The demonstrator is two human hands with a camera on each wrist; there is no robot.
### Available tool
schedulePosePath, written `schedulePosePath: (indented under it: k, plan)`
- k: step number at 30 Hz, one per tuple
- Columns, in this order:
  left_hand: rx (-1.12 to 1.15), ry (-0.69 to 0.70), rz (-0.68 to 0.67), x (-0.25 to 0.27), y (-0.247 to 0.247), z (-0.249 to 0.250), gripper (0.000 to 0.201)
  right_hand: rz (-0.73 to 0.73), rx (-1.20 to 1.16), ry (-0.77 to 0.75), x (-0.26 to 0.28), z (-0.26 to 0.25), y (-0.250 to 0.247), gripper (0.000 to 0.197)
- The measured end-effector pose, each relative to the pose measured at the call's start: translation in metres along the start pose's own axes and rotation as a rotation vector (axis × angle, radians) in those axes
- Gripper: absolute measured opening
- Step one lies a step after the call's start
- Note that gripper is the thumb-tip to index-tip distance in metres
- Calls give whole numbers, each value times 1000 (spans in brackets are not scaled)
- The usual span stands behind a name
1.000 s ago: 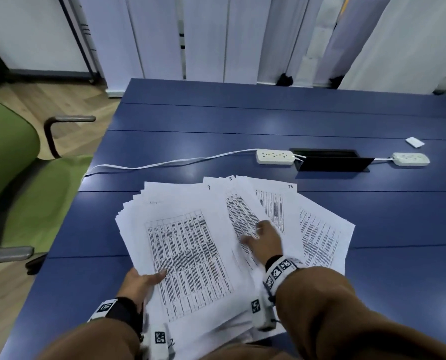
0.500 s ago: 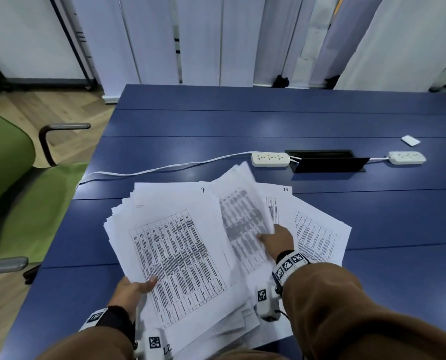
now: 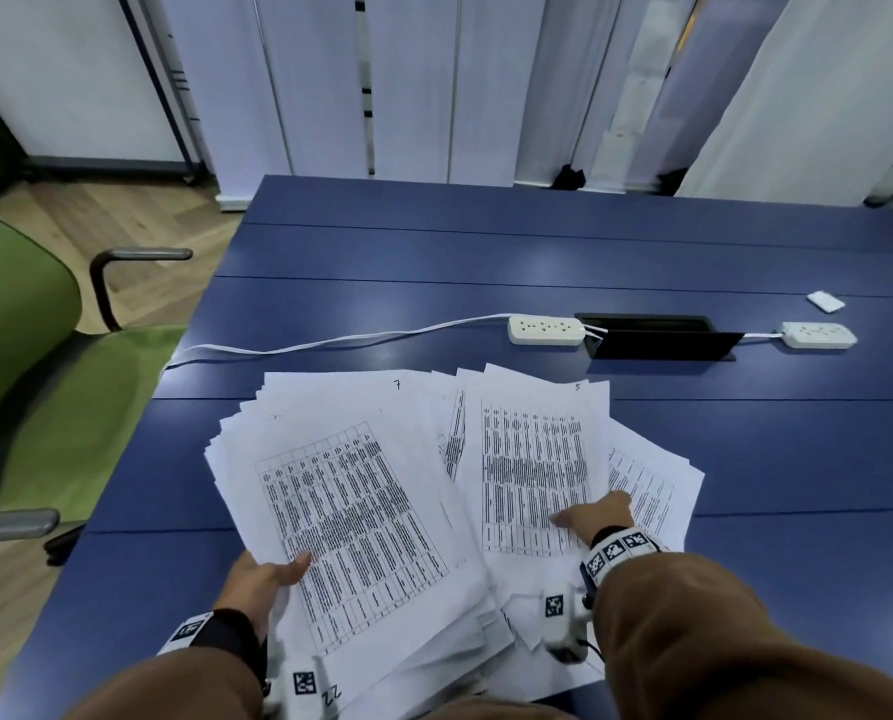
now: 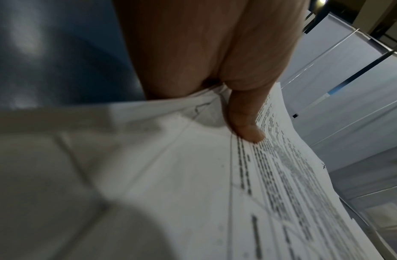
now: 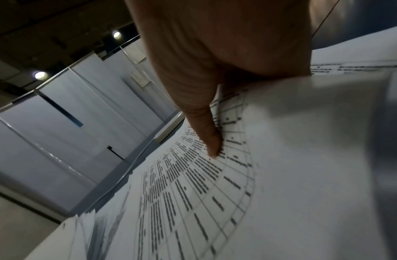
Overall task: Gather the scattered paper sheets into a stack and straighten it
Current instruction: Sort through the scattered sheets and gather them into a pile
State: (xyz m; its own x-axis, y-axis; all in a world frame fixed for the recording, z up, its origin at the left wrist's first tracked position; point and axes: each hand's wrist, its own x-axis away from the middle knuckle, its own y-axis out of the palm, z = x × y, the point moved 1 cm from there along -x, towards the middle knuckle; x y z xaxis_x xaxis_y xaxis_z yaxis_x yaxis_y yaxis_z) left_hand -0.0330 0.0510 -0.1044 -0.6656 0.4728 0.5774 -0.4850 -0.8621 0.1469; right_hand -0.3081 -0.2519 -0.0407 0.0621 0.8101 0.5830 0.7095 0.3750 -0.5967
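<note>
A fanned pile of printed paper sheets (image 3: 361, 511) lies at the near edge of the blue table (image 3: 537, 252), toward its left side, each sheet carrying a dense table of text. The left hand (image 3: 262, 579) grips the near left edge of the bigger, left-hand bundle: in the left wrist view its thumb (image 4: 244, 121) presses on the top sheet while the rest of the hand goes under the paper. The top sheet there bears a handwritten 7 at its far corner. The right hand (image 3: 597, 517) pinches a sheet marked 5 (image 3: 532, 459) by its near right part, thumb (image 5: 206, 133) on top and fingers hidden beneath; this sheet overlaps the right side of the pile, with more sheets spread out under it to the right.

Farther in, two white power strips (image 3: 545, 330) lie either side of a black cable hatch (image 3: 657, 337), a white cord (image 3: 330, 345) running to the left edge. A green chair (image 3: 33, 366) stands beside the table's left edge.
</note>
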Motion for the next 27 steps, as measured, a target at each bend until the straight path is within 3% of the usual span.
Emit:
schedulePosePath:
  k: [3,6,10,12,14,18,21,22,25,27]
  plan:
    - [-4,-8,11,-5,-4,-4,78,-19,-120,-67,-2,1,1,62]
    - [-21,-33,-12,0,-1,3,68,83,-282,-334,17,-23,-10,25]
    - [-59,-38,-52,8,5,9,59,98,-591,-699,59,-78,-44,35]
    - [-33,-35,-39,6,4,8,64,11,-713,-767,72,-99,-55,42]
    - [-14,-26,-73,6,4,8,72,-115,-749,-738,72,-106,-51,49]
    - [5,10,-114,11,10,15,63,-282,-435,-645,70,-85,-3,42]
    - [67,-26,-60,8,6,15,98,-321,-169,-582,73,-52,46,41]
    - [73,-51,-63,8,5,15,102,-353,-94,-554,73,-42,60,44]
    - [80,-25,-132,24,16,23,86,-461,167,-476,73,-20,91,65]
    - [66,26,-184,27,19,20,84,-608,302,-471,79,-18,98,79]
